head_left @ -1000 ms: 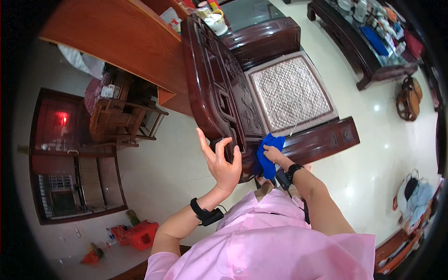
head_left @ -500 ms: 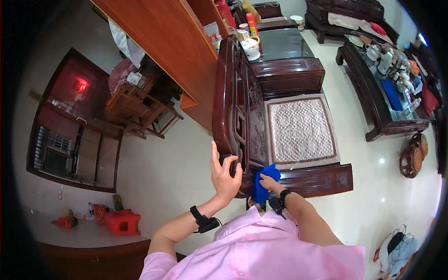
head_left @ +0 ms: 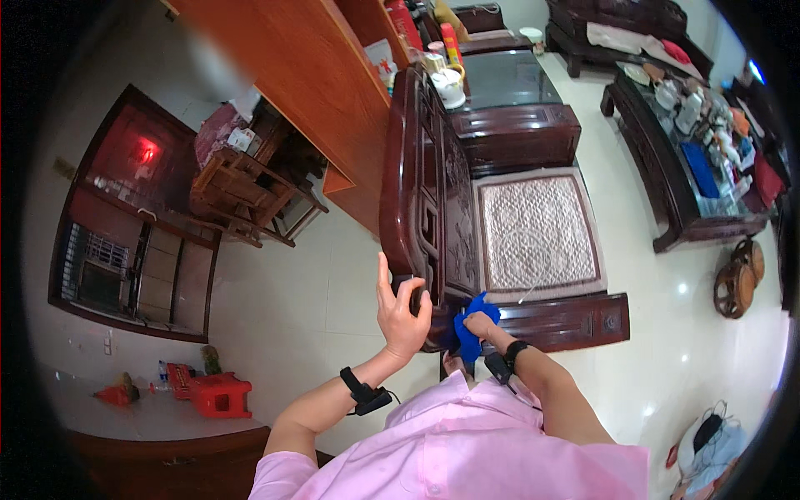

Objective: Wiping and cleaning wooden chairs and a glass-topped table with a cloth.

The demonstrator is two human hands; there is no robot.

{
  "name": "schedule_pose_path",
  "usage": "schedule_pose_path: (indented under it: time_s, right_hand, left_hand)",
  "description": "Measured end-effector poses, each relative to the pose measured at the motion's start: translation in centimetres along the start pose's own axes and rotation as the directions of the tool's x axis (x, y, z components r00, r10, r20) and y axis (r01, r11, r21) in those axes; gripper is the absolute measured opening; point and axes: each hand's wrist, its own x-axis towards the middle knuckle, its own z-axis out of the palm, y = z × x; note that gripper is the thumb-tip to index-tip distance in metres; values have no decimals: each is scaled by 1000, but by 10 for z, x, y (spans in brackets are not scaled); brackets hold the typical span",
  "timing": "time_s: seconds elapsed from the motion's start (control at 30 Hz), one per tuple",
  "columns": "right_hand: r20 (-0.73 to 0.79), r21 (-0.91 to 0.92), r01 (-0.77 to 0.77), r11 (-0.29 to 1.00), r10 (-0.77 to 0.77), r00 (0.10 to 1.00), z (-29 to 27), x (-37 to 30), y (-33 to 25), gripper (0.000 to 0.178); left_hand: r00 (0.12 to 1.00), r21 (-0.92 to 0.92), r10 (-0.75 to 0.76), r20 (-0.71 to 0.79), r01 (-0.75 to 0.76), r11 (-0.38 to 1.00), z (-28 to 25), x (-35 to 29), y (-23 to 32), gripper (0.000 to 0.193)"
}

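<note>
A dark, carved wooden armchair stands in front of me, seen from above and from its side. My left hand rests against the near end of its backrest, fingers apart and partly bent at the edge. A bunched blue cloth is in my right hand, pressed where the near armrest meets the backrest. The fingertips under the cloth are hidden. A quilted, light seat cushion with a brown border lies on the chair seat.
A tall wooden panel rises behind the backrest. Beyond the far armrest is a glass-topped side table with a white pot. A cluttered coffee table and rattan stools stand at right. A red plastic stool sits at left.
My right hand and the blue cloth have shifted very slightly at the armrest joint. My left hand stays in place on the backrest.
</note>
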Motion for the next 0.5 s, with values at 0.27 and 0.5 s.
schedule_pose_path:
  time_s: [0.27,0.5]
  right_hand:
    - [-322,796,426,430,-295,899,-80,-117,-195,31]
    - [-267,-600,586,545,-827,495,-66,-120,-272,30]
  left_hand:
    - [997,-100,-13,-76,5,995,-2,-10,-9,57]
    - [995,-100,-93,-30,90,991,4,-23,-19,68]
